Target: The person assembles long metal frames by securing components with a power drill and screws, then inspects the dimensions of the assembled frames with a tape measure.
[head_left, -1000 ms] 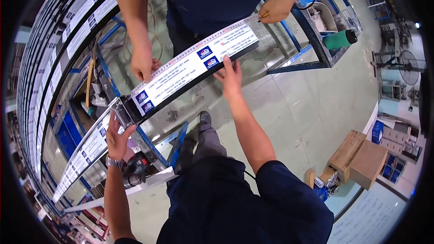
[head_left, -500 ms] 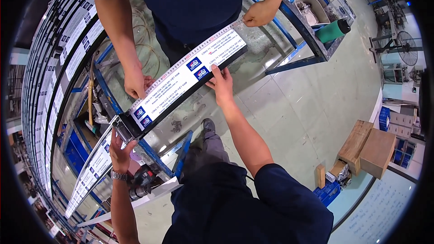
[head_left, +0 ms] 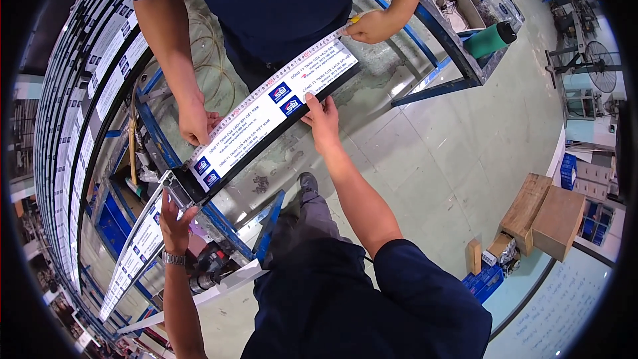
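A short black profile (head_left: 266, 131), covered in white film with blue printed squares, slants across in front of me. My right hand (head_left: 321, 119) grips its near edge, thumb on top and fingers underneath. My left hand (head_left: 175, 225) is closed around the corner at the lower left end, where this profile meets a long film-covered one (head_left: 138, 247). A co-worker opposite stretches a white tape measure (head_left: 272, 81) along the far edge. One of their hands (head_left: 197, 121) pins it near the corner; their other hand (head_left: 373, 26) holds it at the far right end, with something yellow in it.
Long film-covered profiles (head_left: 73, 153) are stacked at left. A blue metal stand (head_left: 226, 226) is under the corner, with a power drill (head_left: 209, 262) below. A green bottle (head_left: 488, 41) and a tub (head_left: 457, 10) are on a rack. Wooden blocks (head_left: 557, 219) are at right.
The co-worker's hand at the far right end of the tape has shifted slightly left, and something yellow now shows in it. My hands keep their grips.
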Tool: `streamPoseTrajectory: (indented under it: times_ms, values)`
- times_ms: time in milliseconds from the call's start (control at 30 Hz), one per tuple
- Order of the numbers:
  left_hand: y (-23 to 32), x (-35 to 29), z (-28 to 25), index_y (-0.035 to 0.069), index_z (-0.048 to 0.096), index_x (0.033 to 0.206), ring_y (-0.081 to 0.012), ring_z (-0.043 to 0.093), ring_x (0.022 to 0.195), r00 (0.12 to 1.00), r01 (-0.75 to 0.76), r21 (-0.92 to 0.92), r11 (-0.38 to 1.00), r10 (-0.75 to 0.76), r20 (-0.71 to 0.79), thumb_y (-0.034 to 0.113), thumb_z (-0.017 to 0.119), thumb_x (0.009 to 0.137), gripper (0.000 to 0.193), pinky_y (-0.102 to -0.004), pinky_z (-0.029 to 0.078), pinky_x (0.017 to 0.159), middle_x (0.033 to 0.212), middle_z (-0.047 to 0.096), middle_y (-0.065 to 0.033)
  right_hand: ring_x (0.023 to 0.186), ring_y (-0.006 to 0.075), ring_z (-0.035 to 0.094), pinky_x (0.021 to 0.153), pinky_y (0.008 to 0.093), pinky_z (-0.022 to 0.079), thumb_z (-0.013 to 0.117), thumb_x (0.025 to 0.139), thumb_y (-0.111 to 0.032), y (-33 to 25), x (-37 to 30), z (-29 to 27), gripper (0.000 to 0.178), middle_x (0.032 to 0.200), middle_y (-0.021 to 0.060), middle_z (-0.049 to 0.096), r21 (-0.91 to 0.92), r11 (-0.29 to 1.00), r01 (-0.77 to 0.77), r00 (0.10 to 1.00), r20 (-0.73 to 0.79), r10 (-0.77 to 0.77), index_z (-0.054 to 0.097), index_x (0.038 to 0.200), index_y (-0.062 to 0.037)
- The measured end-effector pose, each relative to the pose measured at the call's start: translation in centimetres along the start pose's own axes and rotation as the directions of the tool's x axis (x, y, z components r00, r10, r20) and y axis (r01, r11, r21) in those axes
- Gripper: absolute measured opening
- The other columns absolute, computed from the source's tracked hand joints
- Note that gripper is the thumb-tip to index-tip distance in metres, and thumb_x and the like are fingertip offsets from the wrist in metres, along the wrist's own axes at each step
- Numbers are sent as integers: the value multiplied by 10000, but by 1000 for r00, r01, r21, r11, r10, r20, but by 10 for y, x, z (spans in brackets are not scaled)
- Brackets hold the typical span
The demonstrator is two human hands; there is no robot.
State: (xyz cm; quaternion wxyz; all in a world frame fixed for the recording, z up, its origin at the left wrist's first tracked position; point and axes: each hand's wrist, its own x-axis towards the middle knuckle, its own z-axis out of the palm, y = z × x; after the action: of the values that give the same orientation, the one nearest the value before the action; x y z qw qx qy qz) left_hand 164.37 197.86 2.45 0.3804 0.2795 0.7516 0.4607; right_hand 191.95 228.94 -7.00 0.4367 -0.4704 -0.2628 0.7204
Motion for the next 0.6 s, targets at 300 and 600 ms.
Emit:
streamPoseTrajectory:
  times_ms: [300,600]
  values:
    - [-8,0,-4,51,203,1513,-187,649,961,986,-156,307,939,165,-5,217,793,789,949,-292,544,795,1147,665,-173,929,148,618,862,346,507,684,887,-335,7,5,-3,487,1058,67,614,23,1000,11,1000,19,-11,475,1205,-31]
    - [4,1,-2,51,209,1509,-160,656,828,990,-130,456,880,144,4,233,791,798,937,-277,537,695,1007,707,-149,952,146,614,862,329,502,686,891,-327,5,5,-1,509,1070,61,619,62,998,27,999,28,-29,464,1234,-24]
